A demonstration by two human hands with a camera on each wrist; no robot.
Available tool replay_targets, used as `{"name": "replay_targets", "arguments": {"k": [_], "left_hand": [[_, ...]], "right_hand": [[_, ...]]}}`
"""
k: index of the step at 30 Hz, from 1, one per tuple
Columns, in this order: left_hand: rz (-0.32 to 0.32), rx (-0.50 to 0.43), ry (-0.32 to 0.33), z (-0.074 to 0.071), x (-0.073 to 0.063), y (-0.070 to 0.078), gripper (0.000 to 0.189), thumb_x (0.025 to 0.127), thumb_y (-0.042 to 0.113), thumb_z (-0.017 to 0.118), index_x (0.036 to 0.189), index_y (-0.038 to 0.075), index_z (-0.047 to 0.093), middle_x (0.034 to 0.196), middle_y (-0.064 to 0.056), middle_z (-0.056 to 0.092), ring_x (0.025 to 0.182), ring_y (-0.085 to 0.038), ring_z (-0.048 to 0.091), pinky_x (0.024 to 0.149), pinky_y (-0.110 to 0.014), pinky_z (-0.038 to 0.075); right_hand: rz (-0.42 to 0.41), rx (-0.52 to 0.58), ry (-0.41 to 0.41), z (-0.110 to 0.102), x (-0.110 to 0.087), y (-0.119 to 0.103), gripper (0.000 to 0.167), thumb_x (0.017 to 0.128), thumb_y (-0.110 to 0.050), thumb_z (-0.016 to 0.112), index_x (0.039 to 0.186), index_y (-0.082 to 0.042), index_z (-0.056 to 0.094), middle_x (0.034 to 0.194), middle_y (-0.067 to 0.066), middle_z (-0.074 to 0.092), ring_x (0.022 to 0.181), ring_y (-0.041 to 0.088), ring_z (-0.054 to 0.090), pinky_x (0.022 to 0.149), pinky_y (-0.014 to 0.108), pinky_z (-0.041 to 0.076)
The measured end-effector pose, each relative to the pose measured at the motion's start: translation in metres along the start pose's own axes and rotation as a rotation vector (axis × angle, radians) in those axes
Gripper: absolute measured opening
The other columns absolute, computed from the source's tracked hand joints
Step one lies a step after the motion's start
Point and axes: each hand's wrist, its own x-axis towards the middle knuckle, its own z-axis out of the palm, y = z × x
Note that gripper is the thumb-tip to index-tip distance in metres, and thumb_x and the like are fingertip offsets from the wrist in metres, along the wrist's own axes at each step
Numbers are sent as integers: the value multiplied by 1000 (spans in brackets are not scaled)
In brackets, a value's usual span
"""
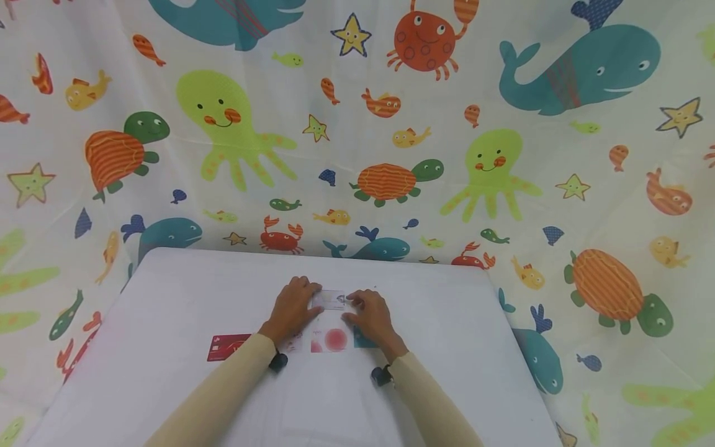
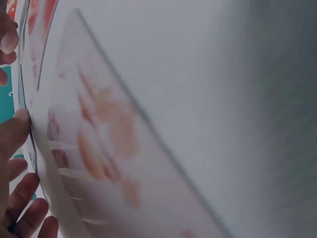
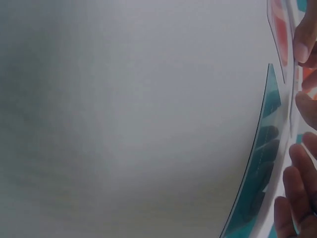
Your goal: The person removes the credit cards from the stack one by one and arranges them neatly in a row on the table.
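Note:
A pale, whitish card (image 1: 331, 300) lies on the table's far half, between both hands. My left hand (image 1: 290, 307) grips its left end with thumb and fingertips. At the right end, my right hand (image 1: 373, 315) pinches the card with curled fingers; its thumb is near the lower corner. Closer to me stretches a row of cards: a red card (image 1: 226, 346) partly behind the left sleeve, a pale flower-patterned card (image 2: 94, 148), a card with a pink-red circle (image 1: 335, 339), and a teal card (image 3: 257, 168) partly hidden under the right hand.
The white tabletop (image 1: 184, 292) extends around the cards. Behind it hangs a curtain (image 1: 313, 217) printed with sea animals. Black wrist cameras (image 1: 382, 375) sit under both wrists, and beige sleeves cover the forearms.

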Motion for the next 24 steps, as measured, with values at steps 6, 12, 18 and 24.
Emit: {"name": "replay_targets", "arguments": {"k": [6, 12, 18, 24], "left_hand": [[-28, -9, -50, 0, 8, 0, 56, 88, 37, 89, 136, 14, 71, 120, -8, 68, 110, -25, 57, 104, -44, 57], [-62, -55, -79, 0, 13, 0, 47, 86, 31, 91, 125, 14, 70, 117, -7, 66, 107, -25, 56, 104, -45, 57], [-76, -79, -98, 2, 14, 2, 42, 89, 26, 89, 124, 15, 68, 116, -8, 66, 108, -26, 56, 105, -49, 56], [-104, -85, -118, -3, 15, 5, 51, 88, 26, 89, 131, 13, 65, 113, -9, 65, 105, -26, 56, 103, -47, 57]], "right_hand": [[-11, 7, -9, 0, 4, -2, 36, 90, -31, 87, 124, -25, 75, 108, -6, 73, 95, 13, 60, 98, 36, 57], [0, 29, -29, 2, 5, -6, 38, 90, -30, 88, 125, -24, 74, 108, -4, 71, 96, 14, 60, 98, 37, 56], [5, 3, -35, 3, 7, -8, 53, 89, -31, 88, 137, -25, 68, 111, -3, 71, 97, 14, 60, 99, 37, 58], [15, 14, -43, 2, 8, -11, 55, 88, -31, 89, 138, -25, 68, 109, -3, 70, 95, 15, 60, 98, 38, 58]]}}
